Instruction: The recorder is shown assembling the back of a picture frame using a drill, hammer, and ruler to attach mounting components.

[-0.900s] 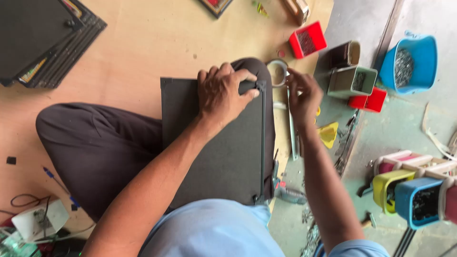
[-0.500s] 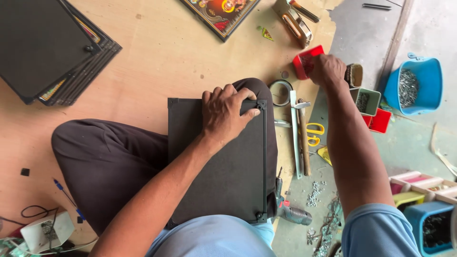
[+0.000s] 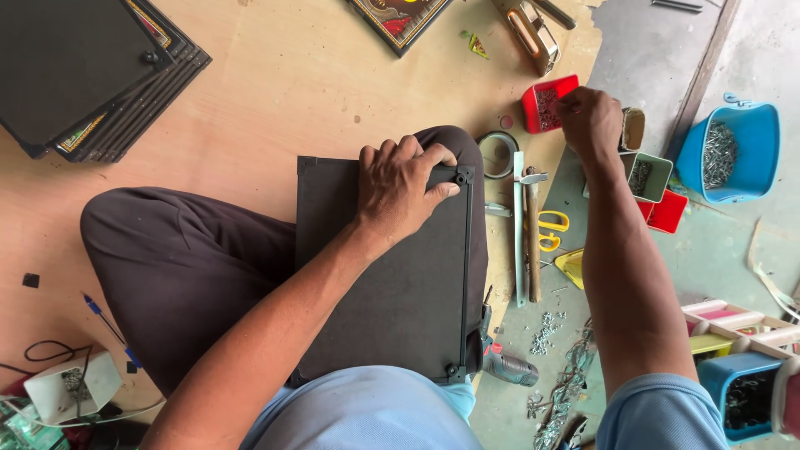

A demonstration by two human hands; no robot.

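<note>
On the person's lap, in the head view, a dark rectangular backing board (image 3: 392, 275) lies flat across the crossed legs, with small black clips at its corners. The left hand (image 3: 404, 187) rests on the board's far edge near the far right corner, fingers curled over the rim and thumb pressed beside the corner clip (image 3: 461, 176), gripping the board itself. The right hand (image 3: 590, 118) reaches out to the far right of the plywood floor, its fingertips bunched and dipped at the edge of a small red tray (image 3: 543, 102) of tiny metal bits; whether it has pinched anything cannot be told. Just beside that hand stand a brown tin (image 3: 633, 129) and a green tin (image 3: 650, 173), then a blue tub (image 3: 733, 154) of nails farther right. Between board and tins lie a hammer (image 3: 531, 233), a metal ruler (image 3: 519, 229) and yellow scissors (image 3: 552, 231). A stack of dark frames (image 3: 92, 75) sits at the far left corner of the floor.
</note>
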